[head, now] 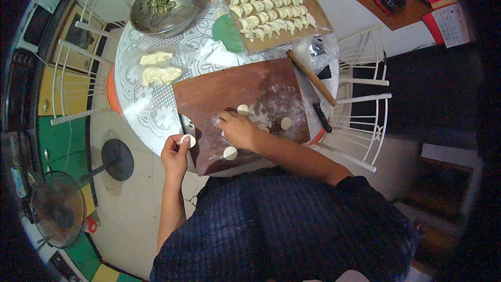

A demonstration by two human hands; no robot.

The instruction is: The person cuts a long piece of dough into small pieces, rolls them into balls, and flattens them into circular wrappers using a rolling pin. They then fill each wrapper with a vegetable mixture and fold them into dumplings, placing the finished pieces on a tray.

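Observation:
My left hand (175,152) holds a round dough wrapper (188,141) between thumb and fingers, just off the left edge of a floured wooden board (235,82). On the board rests my right hand (234,125), fingers down and bent; a little white shows under the palm, and what the fingertips touch is hidden. Near it lie more flat dough rounds: one by the knuckles (242,109), one closer to me (230,152), one to the right (286,123). Two pieces of dough (161,75) sit on plastic at the upper left.
A rolling pin (313,78) and a black-handled knife (321,117) lie along the board's right side. Behind stand a tray (327,27) with rows of dumplings, a green plate (225,33), a steel bowl (184,11) of chopped filling and several jars. White-railed chairs flank the table.

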